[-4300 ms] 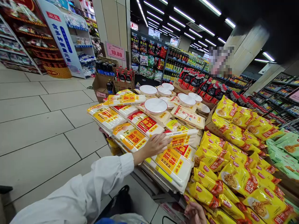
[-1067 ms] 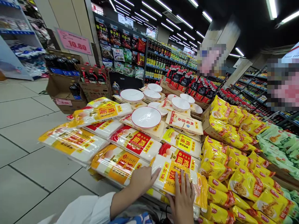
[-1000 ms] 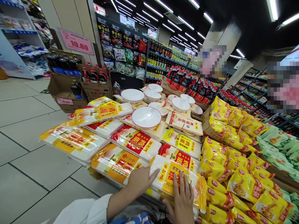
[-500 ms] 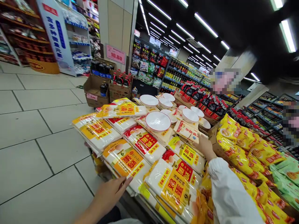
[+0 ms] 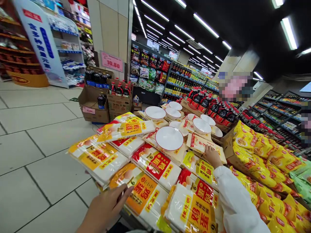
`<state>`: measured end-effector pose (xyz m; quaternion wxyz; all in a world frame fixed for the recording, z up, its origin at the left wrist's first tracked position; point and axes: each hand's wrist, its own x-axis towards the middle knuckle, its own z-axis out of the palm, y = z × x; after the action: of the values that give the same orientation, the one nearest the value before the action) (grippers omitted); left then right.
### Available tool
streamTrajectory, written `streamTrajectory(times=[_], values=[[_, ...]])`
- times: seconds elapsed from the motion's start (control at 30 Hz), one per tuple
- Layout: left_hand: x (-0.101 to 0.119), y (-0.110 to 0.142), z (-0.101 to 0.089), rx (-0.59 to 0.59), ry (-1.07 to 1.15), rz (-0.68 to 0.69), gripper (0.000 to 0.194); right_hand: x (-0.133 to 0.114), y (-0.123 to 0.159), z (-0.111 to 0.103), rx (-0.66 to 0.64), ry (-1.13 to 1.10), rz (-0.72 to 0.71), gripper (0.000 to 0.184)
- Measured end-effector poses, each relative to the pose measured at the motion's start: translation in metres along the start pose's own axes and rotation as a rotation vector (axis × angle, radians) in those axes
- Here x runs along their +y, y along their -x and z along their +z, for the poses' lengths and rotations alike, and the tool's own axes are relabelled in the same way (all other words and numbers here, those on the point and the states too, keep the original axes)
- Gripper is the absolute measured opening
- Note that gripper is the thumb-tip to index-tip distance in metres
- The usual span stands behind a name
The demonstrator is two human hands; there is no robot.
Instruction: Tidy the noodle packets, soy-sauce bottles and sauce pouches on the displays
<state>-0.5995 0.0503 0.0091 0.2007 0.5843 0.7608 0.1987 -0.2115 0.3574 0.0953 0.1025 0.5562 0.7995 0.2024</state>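
My right hand (image 5: 212, 155), in a white sleeve, is at the far side of the display with its fingers curled onto a cream noodle packet (image 5: 198, 143). Part of that packet is covered by the hand. Below it lies a yellow egg noodle packet (image 5: 200, 166). My left hand (image 5: 109, 202) is at the near edge beside an orange egg noodle packet (image 5: 143, 191); its fingers are half bent, thumb apart, holding nothing. A red egg noodle packet (image 5: 155, 165) lies between the hands. Several white bowls with red rims, one large bowl (image 5: 169, 138) nearest, rest on the packets.
Yellow snack bags (image 5: 255, 142) are heaped on the right. Dark bottles with red caps (image 5: 201, 100) stand behind the bowls. Cardboard boxes (image 5: 94, 103) with bottles sit on the floor at back left, under a pink price sign (image 5: 112, 61). A pillar (image 5: 110, 38) rises behind.
The view has shifted a little, and the display appears lower. My right hand's fingers have curled down onto the cream packet, whose right end now shows. My left hand stays beside the orange packet.
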Motion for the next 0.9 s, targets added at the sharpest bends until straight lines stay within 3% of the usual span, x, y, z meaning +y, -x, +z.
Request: streamTrajectory(times=[0.17,0.27,0.4,0.53,0.63,0.77,0.83,0.9], values=[[-0.025,-0.052,-0.020,0.054,-0.010,0.092,0.048,0.006,0.016,-0.009,-0.034,-0.010,0.026,0.050],[-0.040,-0.081,-0.026,0.013,0.016,0.206,0.045,0.008,0.034,-0.008,-0.040,-0.019,0.068,0.051],[-0.036,-0.108,-0.027,-0.031,0.093,0.340,0.042,0.007,0.063,0.007,0.040,0.006,0.059,0.055],[0.011,-0.111,-0.018,-0.129,0.261,0.461,0.044,0.000,0.095,0.023,0.320,0.129,-0.176,0.051],[0.059,-0.103,-0.007,-0.328,0.496,0.443,0.049,-0.012,0.117,0.022,0.476,0.166,-0.301,0.051],[0.110,-0.094,0.010,-0.687,0.924,0.229,0.059,-0.035,0.140,0.001,0.555,0.117,-0.388,0.054],[0.127,-0.089,0.017,-0.785,1.119,0.105,0.067,-0.048,0.148,-0.011,0.575,0.093,-0.422,0.055],[0.138,-0.083,0.021,-0.808,1.312,-0.006,0.071,-0.059,0.155,-0.021,0.589,0.071,-0.437,0.058]])
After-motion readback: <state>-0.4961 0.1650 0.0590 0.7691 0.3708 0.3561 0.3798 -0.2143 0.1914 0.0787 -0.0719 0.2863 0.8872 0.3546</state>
